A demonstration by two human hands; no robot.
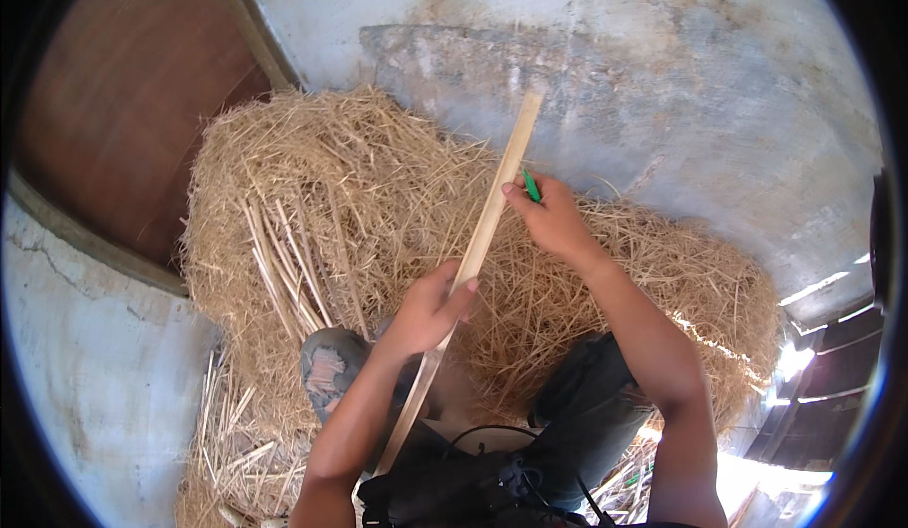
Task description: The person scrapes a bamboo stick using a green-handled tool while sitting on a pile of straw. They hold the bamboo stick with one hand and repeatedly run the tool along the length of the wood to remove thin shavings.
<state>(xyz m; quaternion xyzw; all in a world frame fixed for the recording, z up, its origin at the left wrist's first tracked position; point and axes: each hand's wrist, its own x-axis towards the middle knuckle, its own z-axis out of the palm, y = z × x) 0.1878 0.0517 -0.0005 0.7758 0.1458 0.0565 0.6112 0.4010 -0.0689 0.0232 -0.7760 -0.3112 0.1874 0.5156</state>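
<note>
A long, flat, pale strip of wood or bamboo (491, 208) slants from my lap up toward the wall. My left hand (427, 312) is closed around its middle, the thumb lying across its face. Higher up, my right hand (556, 225) is closed on a slim green tool (532, 186) beside the strip's right edge. The right thumb and fingertips touch the strip there. Most of the green tool lies behind the fingers, so its exact kind does not show. The strip's lower end runs down over my left thigh.
A big heap of dry straw (378, 164) spreads in front of my knees. Several thin pale sticks (288, 268) lean on it at left, with more cut sticks (236, 443) lower left. A stained grey wall (662, 93) rises behind; a brown door-like panel (142, 84) stands upper left.
</note>
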